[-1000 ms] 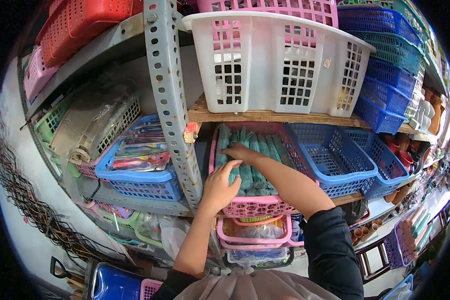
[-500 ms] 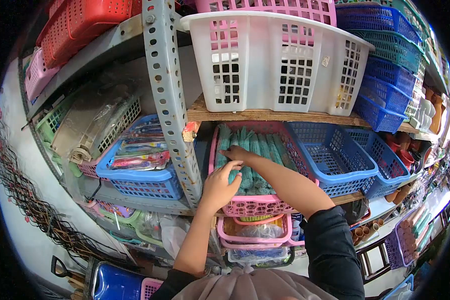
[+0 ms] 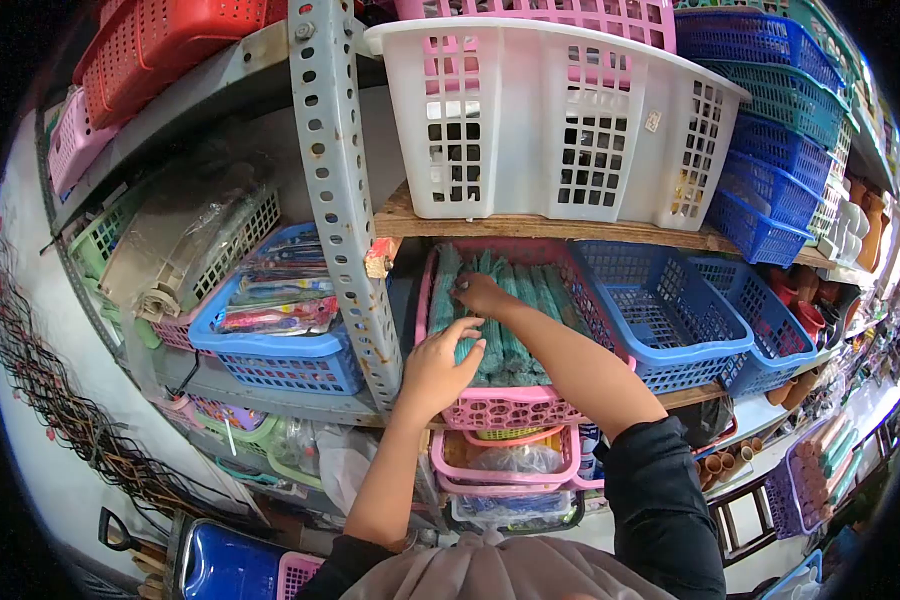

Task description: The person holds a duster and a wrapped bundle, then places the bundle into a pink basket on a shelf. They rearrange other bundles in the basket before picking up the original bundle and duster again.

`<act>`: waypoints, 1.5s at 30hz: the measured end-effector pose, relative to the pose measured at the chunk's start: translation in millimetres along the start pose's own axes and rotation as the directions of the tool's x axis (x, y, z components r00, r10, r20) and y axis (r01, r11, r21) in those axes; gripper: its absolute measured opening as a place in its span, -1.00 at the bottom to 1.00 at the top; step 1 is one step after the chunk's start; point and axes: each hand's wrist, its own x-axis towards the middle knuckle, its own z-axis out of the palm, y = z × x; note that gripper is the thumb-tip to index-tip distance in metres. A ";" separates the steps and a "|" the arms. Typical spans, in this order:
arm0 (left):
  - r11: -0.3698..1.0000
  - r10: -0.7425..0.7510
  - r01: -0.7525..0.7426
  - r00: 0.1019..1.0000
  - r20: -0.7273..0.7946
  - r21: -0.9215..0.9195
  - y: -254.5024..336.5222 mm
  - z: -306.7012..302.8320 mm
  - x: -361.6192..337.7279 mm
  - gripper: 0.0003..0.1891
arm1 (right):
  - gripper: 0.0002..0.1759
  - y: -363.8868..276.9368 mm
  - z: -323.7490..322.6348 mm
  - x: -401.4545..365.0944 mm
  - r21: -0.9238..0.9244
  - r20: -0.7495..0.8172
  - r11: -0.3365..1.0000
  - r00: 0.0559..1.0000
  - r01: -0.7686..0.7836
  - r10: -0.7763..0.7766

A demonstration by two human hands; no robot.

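A pink basket point(image 3: 518, 408) on the middle shelf holds several teal-green rolled bundles point(image 3: 515, 340) lying side by side. My left hand point(image 3: 438, 368) rests on the near ends of the bundles at the basket's front left, fingers curled over them. My right hand point(image 3: 482, 294) reaches deeper into the basket and presses on the bundles near their far ends, fingers bent down. Whether either hand actually grips a bundle is not clear. My right arm, in a black sleeve point(image 3: 660, 500), crosses over the basket's front rim.
A perforated grey upright point(image 3: 345, 200) stands left of the pink basket. Beside it sit a blue basket of packaged items point(image 3: 280, 350) and empty blue baskets point(image 3: 670, 320). Above hangs a white basket point(image 3: 550, 120). Pink trays with bags point(image 3: 510, 460) lie below.
My right hand has slid a little farther back over the bundles. My left hand has stayed at the front of the basket.
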 end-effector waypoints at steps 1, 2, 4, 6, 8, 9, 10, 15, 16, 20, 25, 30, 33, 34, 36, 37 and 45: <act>1.000 -0.014 0.014 1.000 0.007 0.004 0.8 -0.2 -0.2 -0.62 | -0.42 -2.3 -1.7 -2.3 -0.004 0.000 1.000 1.000 -0.004 0.004; 1.000 -0.013 0.013 1.000 0.009 0.000 -0.1 0.6 -0.3 -0.62 | -0.44 -5.4 -2.4 -4.0 -0.029 -0.005 1.000 1.000 -0.010 0.010; 1.000 0.006 -0.006 1.000 -0.011 -0.010 -1.8 1.5 0.1 -0.63 | -0.45 -5.6 -1.5 -2.8 -0.052 -0.016 0.998 1.000 -0.019 0.018; 1.000 -0.002 0.002 1.000 -0.012 -0.017 0.9 0.1 -0.5 -0.63 | -0.43 -4.9 -1.0 -3.3 -0.005 -0.015 1.000 1.000 0.002 -0.002; 1.000 -0.017 0.016 1.000 -0.026 -0.025 1.8 1.3 -0.6 -0.64 | -0.41 -5.5 -1.6 -2.7 -0.003 -0.015 1.000 1.000 -0.016 0.016; 1.000 -0.011 0.010 1.000 -0.017 -0.028 2.9 1.1 -0.5 -0.64 | -0.39 -7.3 -2.9 -3.5 -0.003 -0.007 1.000 1.000 -0.027 0.027; 1.000 -0.015 0.015 1.000 -0.018 -0.026 4.9 -0.1 -0.8 -0.63 | -0.39 -8.8 -4.3 -4.9 -0.002 -0.014 0.999 0.999 -0.033 0.033; 0.999 0.031 -0.033 0.997 -0.072 -0.028 2.2 2.4 -0.6 -0.66 | -0.40 -6.2 -5.6 -3.2 0.013 0.026 0.999 0.998 -0.050 0.050; 0.999 0.028 -0.030 0.997 -0.073 -0.028 1.5 3.1 -0.7 -0.66 | -0.40 -4.6 -4.7 -1.3 0.012 0.029 0.999 0.998 -0.050 0.050; 0.998 0.041 -0.045 0.995 -0.093 -0.036 -0.2 4.0 -0.6 -0.66 | -0.45 -4.4 -3.0 -1.2 -0.019 0.027 0.998 0.998 -0.064 0.065; 0.998 -0.041 0.041 0.999 -0.017 -0.038 5.3 -0.3 -0.8 -0.63 | -0.56 -0.2 -3.6 4.1 0.013 0.033 0.998 0.997 -0.063 0.063; 0.999 -0.008 0.006 0.999 -0.039 -0.044 1.4 1.7 -0.2 -0.64 | -0.66 1.2 -6.7 5.9 0.022 0.073 0.990 0.988 -0.137 0.135; 0.998 0.027 -0.032 0.995 -0.098 -0.048 1.3 3.8 -0.2 -0.67 | -0.64 -5.2 -12.4 1.9 -0.047 0.080 0.990 0.988 -0.130 0.134; 0.998 0.031 -0.035 0.995 -0.094 -0.050 1.2 4.0 0.9 -0.67 | -0.64 -7.6 -14.4 0.4 -0.046 0.075 0.990 0.988 -0.133 0.137; 0.998 0.020 -0.027 0.995 -0.101 -0.064 0.1 4.9 0.2 -0.68 | -0.59 -10.0 -14.6 -4.3 -0.478 -0.206 0.877 0.966 0.040 -0.156; 0.997 0.023 -0.029 0.996 -0.087 -0.072 -1.0 5.9 -1.5 -0.68 | -0.59 -10.7 -15.8 -3.9 -0.477 -0.213 0.878 0.967 0.023 -0.141; 0.994 0.083 -0.088 0.993 -0.089 -0.059 -8.2 9.0 -0.2 -0.65 | -0.62 -66.5 -70.8 -117.9 -0.523 0.084 0.786 0.938 0.329 -0.337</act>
